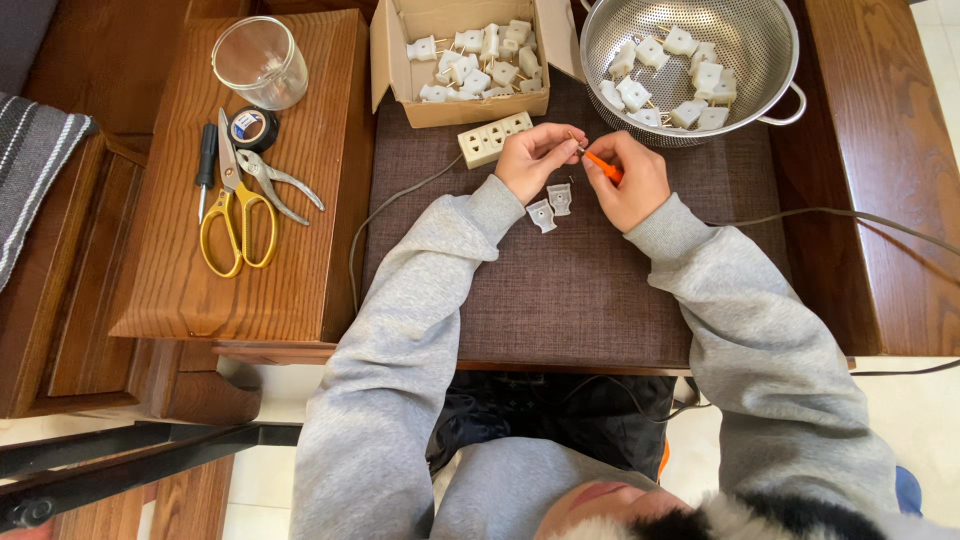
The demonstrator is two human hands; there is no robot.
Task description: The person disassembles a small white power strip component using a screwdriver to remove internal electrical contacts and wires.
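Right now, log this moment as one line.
left hand: pinching small part | right hand: holding orange-handled screwdriver | below hands: two white plastic plug halves on brown woven mat

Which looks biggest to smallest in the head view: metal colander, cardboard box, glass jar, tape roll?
1. Metal colander and cardboard box: close in spread, and both are cut off by the frame's top edge, so I won't rank them.
2. Glass jar.
3. Tape roll, plainly the smallest.

Two hands, one orange screwdriver (603, 166), two plug halves (551, 207) at frame centre, one power strip (493, 139), one colander (690, 60), one cardboard box (462, 62), one glass (262, 60), one pair of scissors (235, 215), one tape roll (253, 128).
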